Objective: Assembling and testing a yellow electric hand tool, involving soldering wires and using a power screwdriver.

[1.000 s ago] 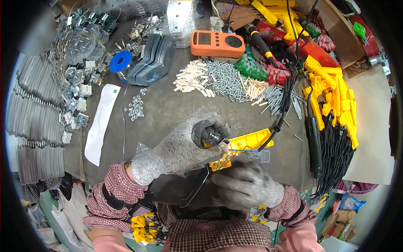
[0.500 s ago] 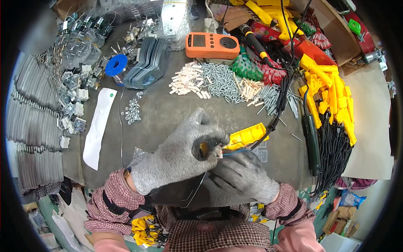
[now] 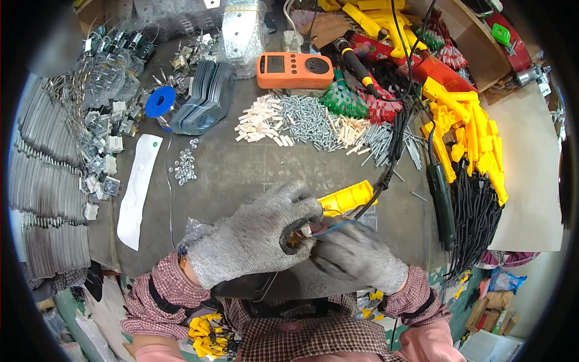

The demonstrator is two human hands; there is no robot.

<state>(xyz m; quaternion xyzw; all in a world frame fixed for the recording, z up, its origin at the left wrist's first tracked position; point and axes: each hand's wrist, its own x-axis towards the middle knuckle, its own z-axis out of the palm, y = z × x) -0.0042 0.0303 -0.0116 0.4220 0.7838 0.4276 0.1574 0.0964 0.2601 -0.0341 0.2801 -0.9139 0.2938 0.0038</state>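
Both my hands wear grey work gloves and meet low in the middle of the bench. My left hand (image 3: 253, 241) pinches a small white part (image 3: 306, 231) with thin wires between thumb and fingertips. A blue wire (image 3: 338, 225) runs from that part to the right, across the fingers of my right hand (image 3: 365, 256). That hand is curled close against the left one, slightly blurred, its fingertips partly hidden. Just beyond the hands lies a yellow plastic shell (image 3: 348, 198), its hollow side up. Below my left hand a bent metal rod (image 3: 265, 286) shows.
Metal nuts (image 3: 185, 166), a screw pile (image 3: 310, 120) and an orange meter (image 3: 294, 70) lie farther back. A blue solder spool (image 3: 160, 102) stands left of grey metal plates (image 3: 205, 99). Yellow handles (image 3: 482, 139) and black cords (image 3: 476, 211) are at right. A dark cable (image 3: 392, 163) hangs down.
The whole view has shifted a little to the left. My left hand sits slightly lower, still pinching the white part, and my right hand has dropped slightly. The bent rod shows less.
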